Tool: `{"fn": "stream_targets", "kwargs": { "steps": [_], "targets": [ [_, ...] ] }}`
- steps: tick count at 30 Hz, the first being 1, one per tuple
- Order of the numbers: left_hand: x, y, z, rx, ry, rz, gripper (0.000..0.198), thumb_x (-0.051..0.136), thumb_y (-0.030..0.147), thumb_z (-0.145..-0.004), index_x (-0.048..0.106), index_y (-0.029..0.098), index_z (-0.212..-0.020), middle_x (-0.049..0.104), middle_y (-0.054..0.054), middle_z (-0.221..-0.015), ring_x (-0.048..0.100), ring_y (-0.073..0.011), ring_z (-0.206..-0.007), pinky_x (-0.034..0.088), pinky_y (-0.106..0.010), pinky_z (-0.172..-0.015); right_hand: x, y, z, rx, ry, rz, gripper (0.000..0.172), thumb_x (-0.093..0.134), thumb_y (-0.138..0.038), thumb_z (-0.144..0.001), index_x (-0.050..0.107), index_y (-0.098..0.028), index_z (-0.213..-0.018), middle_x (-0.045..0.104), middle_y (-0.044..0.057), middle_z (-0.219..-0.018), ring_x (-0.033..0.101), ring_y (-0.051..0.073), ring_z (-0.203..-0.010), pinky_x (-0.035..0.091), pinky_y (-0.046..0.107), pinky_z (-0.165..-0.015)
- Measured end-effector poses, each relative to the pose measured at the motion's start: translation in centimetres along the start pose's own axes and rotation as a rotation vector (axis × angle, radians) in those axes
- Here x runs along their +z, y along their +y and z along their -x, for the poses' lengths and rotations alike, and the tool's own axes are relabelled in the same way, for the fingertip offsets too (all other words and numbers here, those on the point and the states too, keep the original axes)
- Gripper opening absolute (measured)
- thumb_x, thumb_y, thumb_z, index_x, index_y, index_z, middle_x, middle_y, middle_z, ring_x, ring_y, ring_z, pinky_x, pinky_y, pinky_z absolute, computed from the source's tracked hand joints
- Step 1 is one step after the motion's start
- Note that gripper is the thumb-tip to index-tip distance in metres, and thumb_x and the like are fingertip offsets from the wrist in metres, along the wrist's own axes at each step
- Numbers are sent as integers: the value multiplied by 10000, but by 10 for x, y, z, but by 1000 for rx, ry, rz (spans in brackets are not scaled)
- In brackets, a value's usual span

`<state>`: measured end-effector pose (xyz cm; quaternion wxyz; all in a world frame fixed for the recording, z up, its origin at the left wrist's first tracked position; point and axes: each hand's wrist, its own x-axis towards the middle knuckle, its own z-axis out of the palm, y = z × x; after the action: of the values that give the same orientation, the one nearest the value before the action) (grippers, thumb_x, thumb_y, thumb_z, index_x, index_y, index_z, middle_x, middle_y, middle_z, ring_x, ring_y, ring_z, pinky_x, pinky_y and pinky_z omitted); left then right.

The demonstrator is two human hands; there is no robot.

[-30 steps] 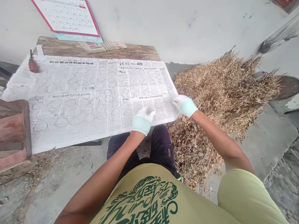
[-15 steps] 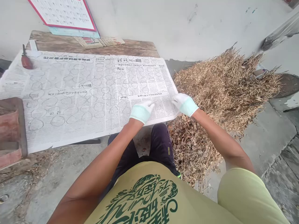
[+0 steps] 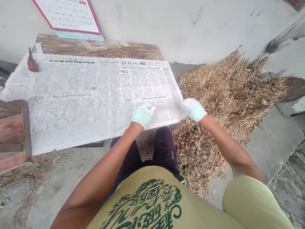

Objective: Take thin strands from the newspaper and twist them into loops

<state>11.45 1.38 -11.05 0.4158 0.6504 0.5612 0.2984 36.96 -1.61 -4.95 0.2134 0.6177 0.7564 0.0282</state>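
Observation:
A wide sheet of newspaper (image 3: 95, 105) covered with rows of drawn oval outlines lies over a wooden table. My left hand (image 3: 144, 114), in a white glove with a mint cuff, rests closed on its lower right part, near a boxed article. Whatever those curled fingers hold, if anything, is hidden. At the sheet's right edge, my gloved right hand (image 3: 192, 108) is closed on the paper near its lower right corner. A tool with a red-brown handle and thin dark shaft (image 3: 32, 63), like a screwdriver, sits on the upper left of the paper.
A red-edged calendar (image 3: 71, 16) leans at the wall behind the wooden tabletop (image 3: 143, 49), near a folded printed paper (image 3: 105, 45). A reddish wooden stool or frame (image 3: 14, 130) stands at left. Dry stalks and leaves (image 3: 221, 95) are heaped at right on the concrete floor.
My right hand has shifted slightly right and down at the paper's edge. My left hand has moved a little left over the sheet. The view has also shifted slightly.

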Motion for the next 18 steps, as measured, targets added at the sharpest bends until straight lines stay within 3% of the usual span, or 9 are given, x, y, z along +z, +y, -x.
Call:
{"fn": "stream_targets", "kwargs": {
  "steps": [4,7,9,11,16,18],
  "targets": [
    [2,7,8,-3,24,-31,273,556,396,-1001,655,220,-818,651,-33,-742,602,-202,-716,474,-335,-640,14,15,3,89,10,49,260,567,-34,-923,771,0,-1081,762,282,-1006,747,334,-1000,505,372,-853],
    [9,12,18,-3,67,-44,252,569,406,-1042,721,207,-1010,730,-61,-1006,669,-206,-884,566,-352,-784,24,35,14,159,23,78,268,580,-10,-882,788,-46,-1048,766,265,-989,749,327,-967,490,367,-830],
    [14,15,25,-17,95,-48,301,633,419,-1034,697,195,-1224,701,-96,-1255,690,-228,-1047,605,-418,-908,29,50,22,278,71,76,276,541,-60,-936,793,-76,-1048,765,253,-997,744,318,-963,476,365,-820],
    [18,16,33,-37,117,-51,342,645,403,-1034,672,211,-1316,662,-116,-1372,681,-249,-1139,603,-459,-970,33,63,28,380,92,17,331,473,-176,-1030,797,-116,-1004,768,227,-1002,736,303,-953,457,355,-796],
    [14,13,55,-65,126,-44,342,649,406,-1031,677,206,-1306,670,-113,-1358,686,-252,-1131,606,-456,-964,25,66,32,451,174,-45,392,410,-228,-1061,771,-167,-919,766,183,-967,697,287,-891,399,362,-732],
    [6,9,66,-70,120,-38,309,610,439,-1040,732,189,-1174,748,-62,-1165,712,-249,-1036,604,-393,-897,14,55,31,408,195,-5,373,416,-197,-1051,767,-154,-934,760,184,-965,690,291,-883,392,368,-726]
  ]
}}
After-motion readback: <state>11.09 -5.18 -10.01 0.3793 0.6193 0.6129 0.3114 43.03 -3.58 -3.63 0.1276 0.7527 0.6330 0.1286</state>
